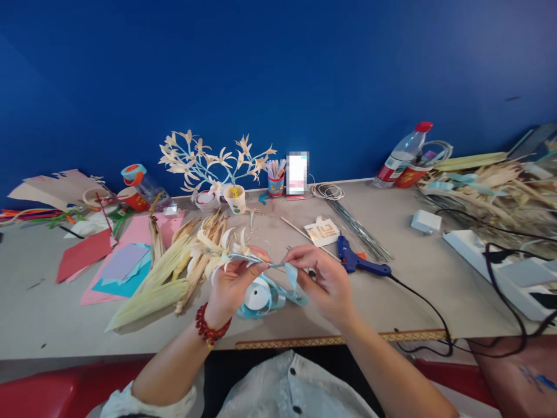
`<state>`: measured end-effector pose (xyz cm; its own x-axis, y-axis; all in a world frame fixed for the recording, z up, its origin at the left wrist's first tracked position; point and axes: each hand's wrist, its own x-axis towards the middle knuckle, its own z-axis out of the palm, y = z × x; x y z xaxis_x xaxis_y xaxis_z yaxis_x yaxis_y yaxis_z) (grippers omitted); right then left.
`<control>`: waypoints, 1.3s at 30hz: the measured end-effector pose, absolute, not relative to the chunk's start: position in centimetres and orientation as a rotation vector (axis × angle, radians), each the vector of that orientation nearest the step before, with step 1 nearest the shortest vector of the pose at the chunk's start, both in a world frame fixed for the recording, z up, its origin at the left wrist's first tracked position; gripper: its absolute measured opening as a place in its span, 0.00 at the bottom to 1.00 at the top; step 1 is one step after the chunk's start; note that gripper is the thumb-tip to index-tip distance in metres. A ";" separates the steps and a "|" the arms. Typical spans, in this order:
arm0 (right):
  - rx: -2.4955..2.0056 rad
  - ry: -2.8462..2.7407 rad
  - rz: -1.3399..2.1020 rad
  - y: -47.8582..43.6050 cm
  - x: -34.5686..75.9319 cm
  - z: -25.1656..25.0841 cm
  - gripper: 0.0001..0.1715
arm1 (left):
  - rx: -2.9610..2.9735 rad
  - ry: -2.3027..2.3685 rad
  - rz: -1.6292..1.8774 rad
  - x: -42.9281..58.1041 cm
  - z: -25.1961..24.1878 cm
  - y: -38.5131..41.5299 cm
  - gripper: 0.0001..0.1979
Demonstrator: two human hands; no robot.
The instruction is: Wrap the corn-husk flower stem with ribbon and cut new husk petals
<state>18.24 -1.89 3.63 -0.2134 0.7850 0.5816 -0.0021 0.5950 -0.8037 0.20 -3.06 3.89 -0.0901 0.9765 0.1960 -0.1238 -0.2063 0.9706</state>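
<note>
The stem (277, 266) is held just beyond the far edge of the spool (255, 297), its long axis running side to side across the person's front. Its flower (220, 247) end points away to the left of the spool, past the left hand (235, 283); its bare end points right of the spool, toward the right hand (328, 285). Only a short stretch of stem shows between the two sets of fingertips, so both hands are about equally near it.

The left hand's thumb and fingers are closed in a pinch on the stem near the flower. The right hand's thumb and forefinger are pinched together on the ribbon (292, 276), where it meets the stem; whether they grip the stem too cannot be told. The ribbon drops from that pinch, slanting across the stem's line, and a loose loop of it lies just right of the spool.

Farther out, husks (150, 293) lie left of the spool. The glue gun (362, 260) lies beyond it to the right, with wires (361, 229) farther off on that side. A cup (235, 200) stands well beyond the spool.
</note>
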 end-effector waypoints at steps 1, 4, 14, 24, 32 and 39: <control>-0.683 -1.604 0.931 -1.8 18.4 3.8 0.05 | 1.230 1.050 1.446 0.0 3.9 -3.1 0.04; -0.700 -1.480 1.191 -1.4 18.4 4.1 0.08 | 1.257 0.998 1.386 -0.3 4.1 -3.2 0.03; -0.550 -1.221 1.834 0.1 18.2 3.9 0.15 | 1.155 0.848 1.229 -0.6 4.4 -2.7 0.05; -0.489 -1.058 2.237 0.3 17.7 3.0 0.17 | 1.209 0.739 1.168 -1.1 3.8 -1.9 0.07; -0.493 -0.925 2.390 -0.3 17.4 3.3 0.17 | 1.210 0.793 1.195 -2.0 2.5 -1.6 0.13; -0.476 -0.900 2.441 0.0 17.4 2.7 0.17 | 1.494 0.548 1.176 -1.8 2.8 -1.2 0.07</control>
<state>17.36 -0.03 2.67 -0.8184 0.5548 -0.1498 -0.3249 -0.6618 -0.6756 -1.79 -1.22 2.75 0.3994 0.8375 0.3729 -0.2536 -0.2899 0.9228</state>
